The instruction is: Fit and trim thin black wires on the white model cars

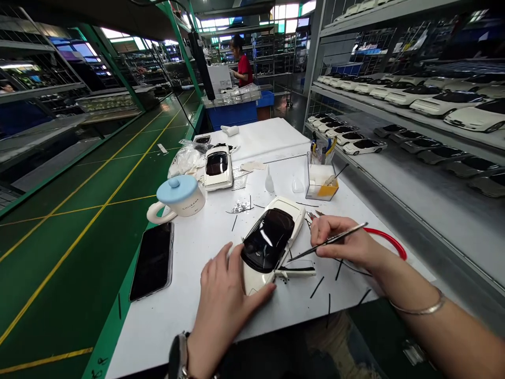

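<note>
White, the car (256, 276) lay aslant near the middle of the worktop (185, 268), one door (296, 272) open. Our left hand (226, 284) spread over its front end, thumb and fingers holding opposite sides. Our right hand (341, 239), fingers curled, pinched one thin tool (333, 239), its tip pointing towards the door. We had one phone (152, 262) and one mug (191, 205) along the left edge, one other car (218, 167) farther back, and one box (321, 181) by the right edge.

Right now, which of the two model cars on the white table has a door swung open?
The nearer car, under your left hand; its door juts out to the right. The far car, behind the mug, shows none open.
</note>
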Demonstrator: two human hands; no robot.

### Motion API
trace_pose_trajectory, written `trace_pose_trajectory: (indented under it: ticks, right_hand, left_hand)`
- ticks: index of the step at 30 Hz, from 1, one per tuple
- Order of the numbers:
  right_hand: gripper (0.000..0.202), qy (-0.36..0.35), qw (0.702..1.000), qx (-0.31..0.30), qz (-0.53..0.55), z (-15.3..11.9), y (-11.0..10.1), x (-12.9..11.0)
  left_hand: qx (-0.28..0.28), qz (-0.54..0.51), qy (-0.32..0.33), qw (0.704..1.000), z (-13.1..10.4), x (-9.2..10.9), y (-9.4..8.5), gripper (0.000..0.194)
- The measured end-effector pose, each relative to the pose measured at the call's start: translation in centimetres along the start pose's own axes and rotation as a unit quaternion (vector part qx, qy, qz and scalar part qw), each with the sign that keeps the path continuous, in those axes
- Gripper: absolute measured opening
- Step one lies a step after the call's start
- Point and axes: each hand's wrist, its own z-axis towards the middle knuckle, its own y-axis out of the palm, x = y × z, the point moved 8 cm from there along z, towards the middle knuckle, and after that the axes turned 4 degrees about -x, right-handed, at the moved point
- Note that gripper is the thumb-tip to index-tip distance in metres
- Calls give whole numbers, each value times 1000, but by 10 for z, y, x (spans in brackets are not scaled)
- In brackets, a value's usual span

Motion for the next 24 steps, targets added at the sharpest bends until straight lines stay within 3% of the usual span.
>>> trace_pose_trajectory:
  ticks: [4,7,9,12,15,17,20,22,24]
  right_hand:
    - [16,-42,995,13,-88,-18,15,-11]
    - [19,-78,987,27,-138,-29,28,-21]
    - [22,-88,983,37,-158,-35,36,-25]
    - [24,-83,983,38,-160,-43,45,-26]
    - [21,-83,990,65,-93,-49,40,-21]
    - [15,-67,986,149,-6,-50,23,-11]
    - [23,32,947,313,68,-53,-3,17]
    - [29,103,930,348,57,-49,-5,32]
    - [30,135,933,333,35,-40,0,39]
  left_hand:
    - [63,-7,118,991,23,15,-34,37]
    - [24,-35,287,957,37,48,-30,25]
    - [6,-45,347,937,43,62,-19,20]
    - [40,-61,358,931,46,66,-9,14]
    - [74,-101,352,928,41,61,-9,12]
    - [85,-131,348,924,38,56,-11,12]
    - [96,-161,350,918,34,52,-14,13]
    - [101,-163,360,913,32,53,-14,13]
    - [102,-156,372,909,29,54,-13,13]
